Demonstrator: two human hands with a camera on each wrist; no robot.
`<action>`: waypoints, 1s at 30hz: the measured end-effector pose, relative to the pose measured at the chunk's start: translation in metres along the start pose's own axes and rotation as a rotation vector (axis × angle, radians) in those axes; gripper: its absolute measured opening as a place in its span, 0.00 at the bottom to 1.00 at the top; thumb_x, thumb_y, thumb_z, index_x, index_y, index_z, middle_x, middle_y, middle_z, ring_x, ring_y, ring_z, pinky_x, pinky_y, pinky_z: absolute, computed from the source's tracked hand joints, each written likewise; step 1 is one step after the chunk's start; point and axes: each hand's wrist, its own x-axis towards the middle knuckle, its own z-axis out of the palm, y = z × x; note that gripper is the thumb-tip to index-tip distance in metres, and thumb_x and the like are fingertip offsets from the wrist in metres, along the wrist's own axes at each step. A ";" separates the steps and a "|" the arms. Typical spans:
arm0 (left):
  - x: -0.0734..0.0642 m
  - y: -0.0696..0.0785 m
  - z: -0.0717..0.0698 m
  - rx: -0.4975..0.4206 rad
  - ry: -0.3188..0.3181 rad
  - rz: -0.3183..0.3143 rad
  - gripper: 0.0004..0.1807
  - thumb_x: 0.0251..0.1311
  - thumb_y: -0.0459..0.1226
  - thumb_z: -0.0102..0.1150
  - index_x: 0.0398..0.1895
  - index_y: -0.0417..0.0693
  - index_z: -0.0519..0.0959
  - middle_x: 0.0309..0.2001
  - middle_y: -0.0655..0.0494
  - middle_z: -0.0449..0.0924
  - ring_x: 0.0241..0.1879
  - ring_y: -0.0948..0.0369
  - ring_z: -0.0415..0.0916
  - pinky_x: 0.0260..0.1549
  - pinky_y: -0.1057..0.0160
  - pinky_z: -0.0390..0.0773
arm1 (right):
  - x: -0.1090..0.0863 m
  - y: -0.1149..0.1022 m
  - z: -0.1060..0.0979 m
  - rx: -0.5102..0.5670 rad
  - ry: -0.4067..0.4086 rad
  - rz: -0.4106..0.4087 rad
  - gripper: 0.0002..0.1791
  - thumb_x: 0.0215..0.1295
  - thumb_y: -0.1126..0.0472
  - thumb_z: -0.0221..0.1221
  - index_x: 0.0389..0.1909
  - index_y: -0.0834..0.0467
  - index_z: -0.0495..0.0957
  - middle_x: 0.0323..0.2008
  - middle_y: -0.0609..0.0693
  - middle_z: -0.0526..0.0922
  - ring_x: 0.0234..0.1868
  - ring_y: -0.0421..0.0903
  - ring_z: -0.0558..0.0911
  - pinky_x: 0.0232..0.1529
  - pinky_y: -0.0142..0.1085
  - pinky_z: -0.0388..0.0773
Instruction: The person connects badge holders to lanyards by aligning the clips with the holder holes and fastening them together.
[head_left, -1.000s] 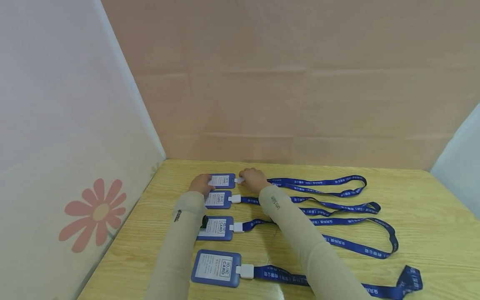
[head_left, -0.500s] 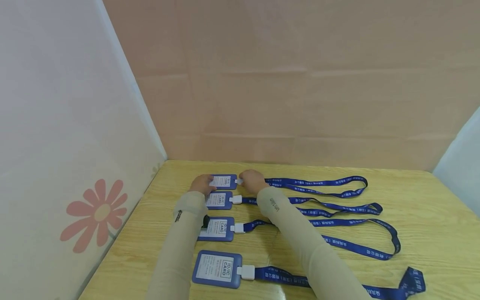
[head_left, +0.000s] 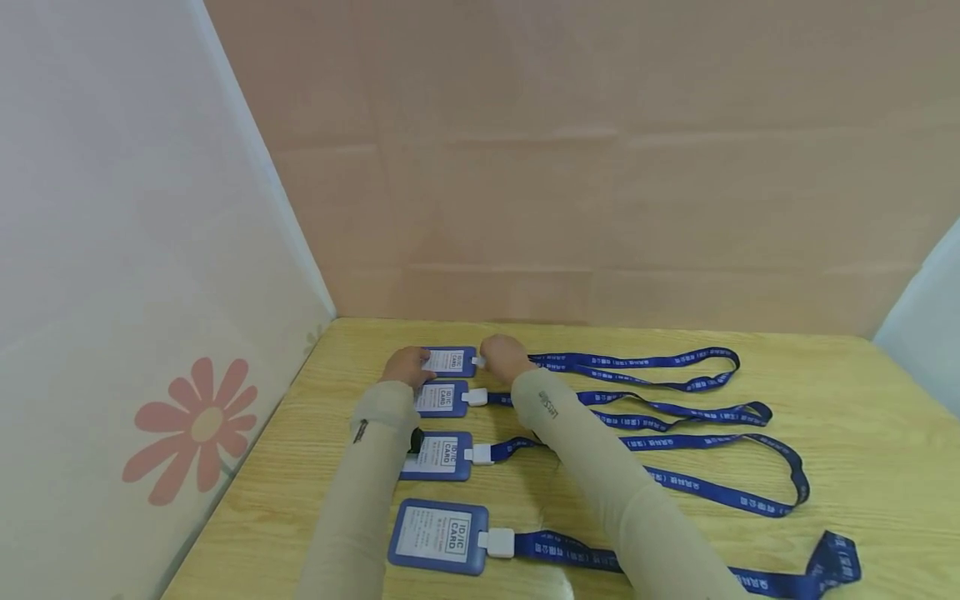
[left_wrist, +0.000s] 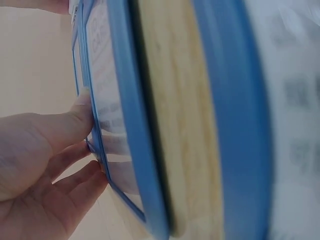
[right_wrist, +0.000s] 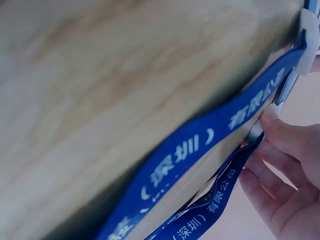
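Observation:
Blue-framed ID card holders, each with a white clip and a blue printed lanyard, lie in a column on the table. At the farthest card holder [head_left: 452, 361], my left hand [head_left: 406, 367] pinches the left edge between thumb and fingers. My right hand [head_left: 506, 359] pinches the white clip [head_left: 480, 362] at its other end; in the right wrist view the thumb covers part of that clip. Its lanyard [head_left: 637, 362] stretches to the right in a long loop. Just nearer lies the second card holder [head_left: 442, 398], close beside my left hand.
A third card holder [head_left: 438, 456] is partly behind my left sleeve. The nearest card holder [head_left: 438, 536] lies in front, its lanyard [head_left: 832, 562] twisted at the right end and partly under my right sleeve. Pale walls border the wooden table [head_left: 300, 467].
Both hands keep their holds on the far card holder and its clip. The head view has shifted very slightly, with the scene a little farther right.

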 end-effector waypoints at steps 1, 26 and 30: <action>0.002 -0.001 0.001 0.002 -0.001 -0.007 0.27 0.56 0.34 0.62 0.60 0.43 0.71 0.62 0.42 0.71 0.57 0.47 0.72 0.59 0.49 0.72 | -0.001 -0.001 -0.002 -0.005 -0.004 -0.001 0.11 0.59 0.62 0.61 0.42 0.62 0.80 0.42 0.54 0.84 0.45 0.49 0.82 0.49 0.39 0.80; -0.017 0.011 -0.004 0.004 0.007 -0.001 0.26 0.56 0.34 0.61 0.60 0.43 0.72 0.63 0.44 0.69 0.62 0.47 0.68 0.62 0.50 0.69 | -0.006 -0.013 -0.010 -0.089 -0.033 0.029 0.10 0.60 0.64 0.60 0.42 0.62 0.78 0.42 0.54 0.83 0.45 0.49 0.82 0.49 0.37 0.80; -0.016 0.009 -0.002 -0.016 0.001 -0.010 0.26 0.56 0.33 0.61 0.60 0.43 0.71 0.63 0.44 0.70 0.61 0.46 0.69 0.61 0.50 0.70 | -0.008 -0.018 -0.008 -0.114 -0.019 0.012 0.08 0.60 0.65 0.59 0.40 0.62 0.78 0.40 0.55 0.83 0.43 0.49 0.82 0.46 0.37 0.81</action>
